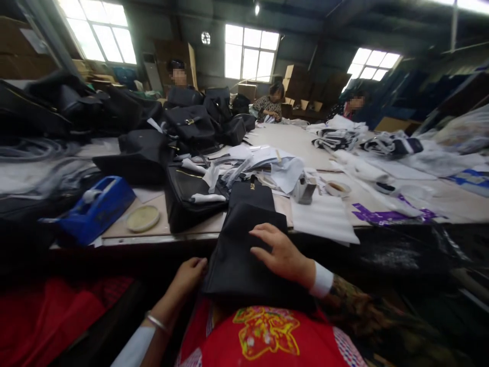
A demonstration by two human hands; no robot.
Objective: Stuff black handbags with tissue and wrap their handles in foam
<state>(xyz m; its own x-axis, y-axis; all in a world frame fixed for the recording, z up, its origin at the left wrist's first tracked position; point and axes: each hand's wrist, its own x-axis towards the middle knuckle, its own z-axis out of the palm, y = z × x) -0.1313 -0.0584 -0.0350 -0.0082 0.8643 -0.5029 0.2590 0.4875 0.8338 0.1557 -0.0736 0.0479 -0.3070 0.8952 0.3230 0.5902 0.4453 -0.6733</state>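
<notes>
At the table's near edge [286,140], the black bag [239,272] sits beneath the right hand [284,252], fingers and thumb parted, while the left hand [190,275] curls below that edge, pinching what I can't tell.

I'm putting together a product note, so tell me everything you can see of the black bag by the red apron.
The black bag looks smooth and leathery, its visible face plain and dark. It slopes from the red apron up toward the table. The right hand is open over that face, apparently touching; the left hand is at its left side, its grip unclear. Beyond, a black panel with a gold-coloured fitting may be part of it.
</notes>
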